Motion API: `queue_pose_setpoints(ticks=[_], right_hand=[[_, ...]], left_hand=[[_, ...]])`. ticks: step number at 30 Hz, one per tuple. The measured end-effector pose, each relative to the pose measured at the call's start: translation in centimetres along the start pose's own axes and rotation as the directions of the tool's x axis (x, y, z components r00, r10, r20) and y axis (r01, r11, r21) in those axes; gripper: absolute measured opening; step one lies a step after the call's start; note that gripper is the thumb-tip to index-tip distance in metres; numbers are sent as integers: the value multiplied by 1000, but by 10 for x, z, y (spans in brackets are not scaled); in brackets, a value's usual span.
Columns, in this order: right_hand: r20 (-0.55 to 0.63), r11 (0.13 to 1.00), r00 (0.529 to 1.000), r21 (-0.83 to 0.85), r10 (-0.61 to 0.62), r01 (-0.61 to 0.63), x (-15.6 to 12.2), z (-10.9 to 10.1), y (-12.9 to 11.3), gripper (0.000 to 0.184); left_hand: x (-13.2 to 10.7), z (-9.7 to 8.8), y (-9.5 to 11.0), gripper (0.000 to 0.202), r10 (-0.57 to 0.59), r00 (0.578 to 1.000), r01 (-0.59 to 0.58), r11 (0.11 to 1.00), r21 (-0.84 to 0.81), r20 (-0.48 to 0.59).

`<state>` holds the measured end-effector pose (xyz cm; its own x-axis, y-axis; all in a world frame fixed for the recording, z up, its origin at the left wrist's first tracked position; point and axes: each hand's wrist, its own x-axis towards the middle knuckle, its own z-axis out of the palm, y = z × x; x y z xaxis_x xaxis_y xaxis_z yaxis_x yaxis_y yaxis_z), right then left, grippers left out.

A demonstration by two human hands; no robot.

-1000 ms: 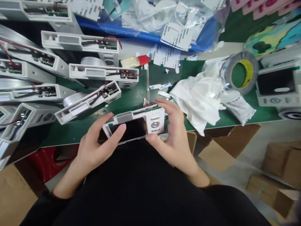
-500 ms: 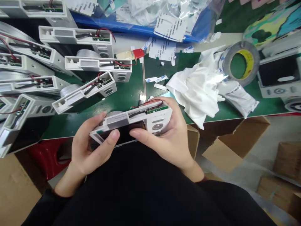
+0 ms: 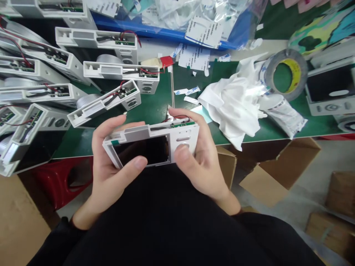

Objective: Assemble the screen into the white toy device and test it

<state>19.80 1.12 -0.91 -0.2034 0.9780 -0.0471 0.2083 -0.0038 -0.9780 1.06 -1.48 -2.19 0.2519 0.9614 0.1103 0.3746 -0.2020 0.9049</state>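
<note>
Between both hands is a white digital camera [image 3: 155,142], its top open on a green circuit board and a red wire, its dark screen facing me. My left hand [image 3: 111,166] grips its left end, thumb over the screen's lower edge and fingers behind. Around the right end wraps my right hand [image 3: 202,159], thumb pressed on the round button pad. The fingertips behind the body are partly hidden. Just beyond my left hand lies a similar open camera [image 3: 104,103] on the green bench top.
Several more open cameras [image 3: 120,70] crowd the left side. To the right are a crumpled white cloth [image 3: 233,99], a tape roll [image 3: 301,74], a small packet [image 3: 285,114] and another camera [image 3: 330,88]. A blue tray [image 3: 124,29] with plastic bags sits at the back. Cardboard boxes [image 3: 266,184] stand below.
The camera has tilted so its screen faces me more. My right thumb has moved from the screen onto the button pad. My left hand has shifted slightly right.
</note>
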Motion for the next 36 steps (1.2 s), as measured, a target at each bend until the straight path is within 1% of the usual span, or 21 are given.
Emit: queue_pose_setpoints(ticks=[2,3,4,7,9,12,15,18,20,22,23,24,27,30,33,35,36], right_hand=[[4,999,1000,-27,20,-20,-1,2,-1,54],[1,999,1000,-37,31,-31,-2,3,-2,55],[-9,998,999,-44,35,-36,-2,5,-2,55],[-61,998,998,-61,8,-12,-1,9,-1,48],[-90,998,996,-66,-19,13,0,11,0,42],[-102,999,994,-19,-50,48,2,12,2,39],[-123,998,990,-12,-62,61,2,12,4,39],[-158,996,985,-69,-73,62,1,12,6,37],[-170,994,983,-91,-71,56,0,12,9,37],[-167,994,984,-97,-56,40,-1,11,11,37],[-161,995,986,-99,-50,34,-1,11,11,37],[-156,994,986,-104,-51,35,-1,11,12,36],[-152,989,983,-125,-99,80,-2,12,10,35],[-162,984,977,-134,-139,118,-2,14,9,34],[-175,985,977,-140,-121,97,-2,14,11,33],[-180,991,980,-120,-86,65,-1,13,13,35],[-177,993,982,-105,-68,50,-1,12,15,36]], left_hand=[[0,2,2,56,-147,981,123,975,-187,-123],[1,4,3,51,-198,967,155,957,-246,-160],[1,5,4,47,-218,959,165,949,-269,-181],[2,10,6,37,-236,941,155,937,-313,-241],[2,13,5,36,-230,931,126,931,-341,-284],[2,17,4,34,-215,924,99,933,-345,-315],[2,15,4,34,-203,932,96,937,-337,-299],[2,8,5,38,-191,948,101,939,-328,-254],[1,1,6,45,-177,972,118,936,-331,-153],[0,-5,6,52,-156,987,131,933,-335,-48],[-1,-7,7,51,-149,988,132,938,-322,-30],[-2,-7,7,49,-148,988,131,947,-294,-36],[-3,-5,8,43,-147,982,125,976,-179,-117],[-3,-1,8,39,-139,980,119,983,-138,-141],[-2,-3,6,39,-142,983,124,981,-148,-120],[-2,-8,3,42,-139,989,125,972,-198,-58],[-1,-11,2,47,-131,991,124,963,-238,-13]])
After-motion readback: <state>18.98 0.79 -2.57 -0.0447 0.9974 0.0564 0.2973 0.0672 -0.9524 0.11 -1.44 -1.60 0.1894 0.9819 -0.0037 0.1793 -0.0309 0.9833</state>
